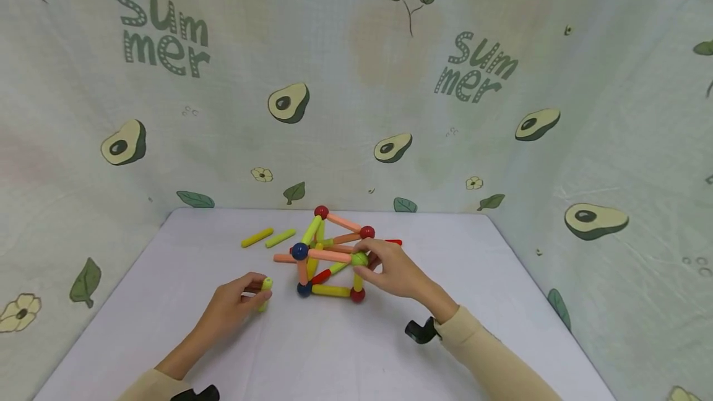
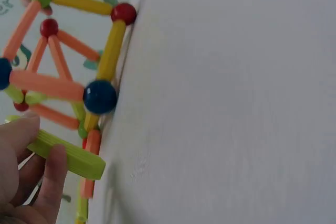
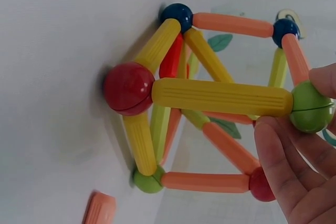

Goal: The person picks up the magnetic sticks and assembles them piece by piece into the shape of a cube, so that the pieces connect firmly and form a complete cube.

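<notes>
My left hand (image 1: 228,307) pinches a light green stick (image 2: 73,157) between thumb and fingers, left of a cube-like frame of magnetic sticks and balls. In the head view this stick stands nearly upright. With thumb and fingertips, my right hand (image 1: 394,270) grips the green ball (image 3: 311,107) at the frame's near upper right corner. A yellow stick (image 3: 223,96) runs from that ball down to a red ball (image 3: 129,88) on the table. An orange stick (image 1: 330,255) joins the green ball to a dark blue ball (image 1: 299,251) at the near upper left.
Behind and left of the frame lie a loose yellow stick (image 1: 257,237) and a light green stick (image 1: 281,238). An orange stick (image 1: 283,258) lies by the frame's left side, and a red stick (image 1: 394,241) shows behind my right hand. A printed cloth (image 1: 340,159) hangs behind the table.
</notes>
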The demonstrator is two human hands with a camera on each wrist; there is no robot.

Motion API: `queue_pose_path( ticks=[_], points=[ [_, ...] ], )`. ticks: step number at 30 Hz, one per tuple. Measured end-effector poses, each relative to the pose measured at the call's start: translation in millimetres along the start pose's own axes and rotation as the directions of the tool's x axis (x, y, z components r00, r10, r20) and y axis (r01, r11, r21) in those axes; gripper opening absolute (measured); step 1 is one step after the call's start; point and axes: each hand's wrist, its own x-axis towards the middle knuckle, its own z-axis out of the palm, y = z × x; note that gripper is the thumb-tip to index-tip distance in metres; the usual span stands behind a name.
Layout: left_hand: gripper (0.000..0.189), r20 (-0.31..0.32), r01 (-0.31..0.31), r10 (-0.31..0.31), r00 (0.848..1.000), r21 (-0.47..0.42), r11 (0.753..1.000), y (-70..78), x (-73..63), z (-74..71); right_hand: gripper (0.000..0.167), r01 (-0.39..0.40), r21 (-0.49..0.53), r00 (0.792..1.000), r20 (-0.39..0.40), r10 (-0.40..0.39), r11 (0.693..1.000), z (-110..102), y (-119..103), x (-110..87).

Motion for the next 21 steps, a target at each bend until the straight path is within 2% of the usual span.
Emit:
queue_pose_path(
  ticks=[2, 3, 6, 9, 12, 15, 20, 21],
  points=[
    [0.03, 0.02, 0.064, -0.062, 0.998, -0.105, 0.992, 16.0, -2.1, 9.6, 0.03, -0.011, 0.005, 1.0, 0.003, 0.011, 1.0, 0.0, -0.7, 0.2],
    [0.031, 0.03, 0.095, -0.091, 0.995, -0.171, 0.981, 25.0, -2.8, 15.6, 0.029, -0.017, 0.006, 1.0, 0.003, 0.017, 1.0, 0.2, -1.0, 0.3],
    [0.035, 0.039, 0.172, -0.169, 0.985, -0.365, 0.915, 50.7, -2.2, 35.2, 0.029, -0.014, 0.015, 1.0, -0.003, 0.014, 1.0, 1.2, -2.6, 1.2],
    [0.042, 0.022, 0.21, -0.228, 0.973, -0.486, 0.849, 68.4, 2.0, 54.2, 0.029, -0.005, 0.007, 1.0, -0.004, 0.005, 1.0, 2.5, -2.9, 0.6],
    [0.051, 0.008, 0.237, -0.283, 0.959, -0.566, 0.789, 77.9, 6.5, 66.9, 0.028, -0.003, 0.008, 1.0, -0.001, 0.003, 1.0, 3.5, -2.7, -0.3],
    [0.054, -0.004, 0.253, -0.329, 0.944, -0.631, 0.733, 83.8, 10.5, 73.5, 0.028, -0.001, 0.01, 1.0, -0.001, 0.001, 1.0, 3.4, -2.4, -0.9],
    [0.052, -0.03, 0.241, -0.37, 0.928, -0.712, 0.66, 89.8, 16.0, 77.1, 0.029, 0.004, 0.005, 1.0, -0.006, -0.004, 1.0, 1.8, -1.6, 0.3],
    [0.053, -0.034, 0.237, -0.374, 0.927, -0.719, 0.653, 90.4, 16.7, 77.5, 0.03, 0.002, 0.006, 1.0, -0.006, -0.002, 1.0, 1.5, -1.4, 0.8]
  ],
)
